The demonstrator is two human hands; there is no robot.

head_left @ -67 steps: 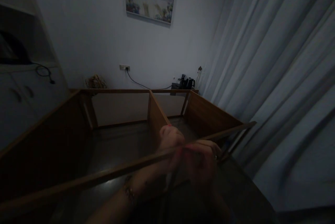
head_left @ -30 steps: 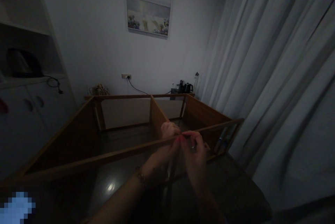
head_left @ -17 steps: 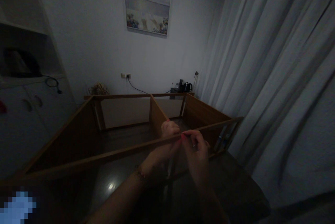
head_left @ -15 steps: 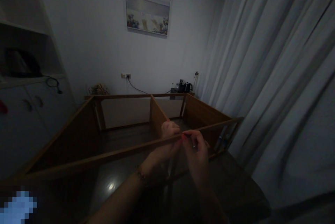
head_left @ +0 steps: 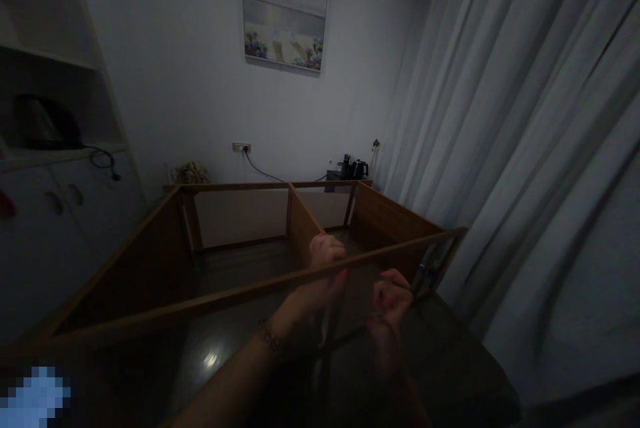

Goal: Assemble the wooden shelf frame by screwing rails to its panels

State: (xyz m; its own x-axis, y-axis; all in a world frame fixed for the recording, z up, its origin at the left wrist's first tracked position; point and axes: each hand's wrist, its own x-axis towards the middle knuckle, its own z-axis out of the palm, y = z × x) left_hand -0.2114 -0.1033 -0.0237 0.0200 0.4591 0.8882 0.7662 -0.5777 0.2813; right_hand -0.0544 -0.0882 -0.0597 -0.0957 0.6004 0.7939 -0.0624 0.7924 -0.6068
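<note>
While I watch remotely, the wooden frame (head_left: 395, 218) spreads behind its front rail (head_left: 250, 288). The divider (head_left: 303, 228) inside could shift, I judge, if the left hand (head_left: 326, 252), curled round its near end, slackens. I can't tell whether the half-curled right hand (head_left: 393, 296), off the rail, holds anything.

Upper centre: framed painting (head_left: 285, 18), flowers along its lower part, hung on pale wall (head_left: 175, 75); below it a wall socket (head_left: 241, 147) with black cord (head_left: 259, 171) running down rightward, black jug-like appliance (head_left: 359, 169) right of centre, tangled straw-coloured bundle (head_left: 190, 173) left of centre. Left side: dark kettle (head_left: 45, 123) on a counter (head_left: 30, 157) over pale cabinet doors (head_left: 80, 241), cable plug (head_left: 117, 177) dangling at the counter edge, red item (head_left: 6, 205) cut by the frame, unidentified. Right side: grey-white curtain (head_left: 540, 148) in long folds; lower left, blue pixelated patch (head_left: 33, 398), content unreadable.
</note>
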